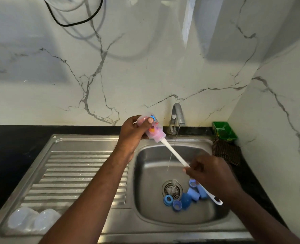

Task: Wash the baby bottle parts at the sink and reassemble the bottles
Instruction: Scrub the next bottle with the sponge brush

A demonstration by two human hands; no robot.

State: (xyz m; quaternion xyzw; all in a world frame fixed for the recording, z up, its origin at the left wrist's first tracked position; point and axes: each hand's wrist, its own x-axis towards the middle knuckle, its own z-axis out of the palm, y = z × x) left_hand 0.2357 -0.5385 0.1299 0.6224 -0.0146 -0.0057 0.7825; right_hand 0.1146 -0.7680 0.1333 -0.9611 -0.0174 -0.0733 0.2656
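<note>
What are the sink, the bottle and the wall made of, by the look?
Sink: likely stainless steel, brushed grey, softly reflective. Bottle: seemingly clear plastic, see-through with printed pictures. Wall: marble or marble-look tile, white, grey-veined, glossy.

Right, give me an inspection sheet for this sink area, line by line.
Surface: stainless sink, ribbed drainboard on its left, black counter around it.
Job's things: baby bottle with bottle brush inside; blue bottle parts beside the drain; clear piece on the drain; two clear domed caps on the drainboard.
Clutter: green tray and brown cloth, right of the tap.
Hands: left hand grips the bottle; right hand grips the brush handle.
Cables: black cable looped on the wall, top left.
Surroundings: tap running; marble-pattern wall.
</note>
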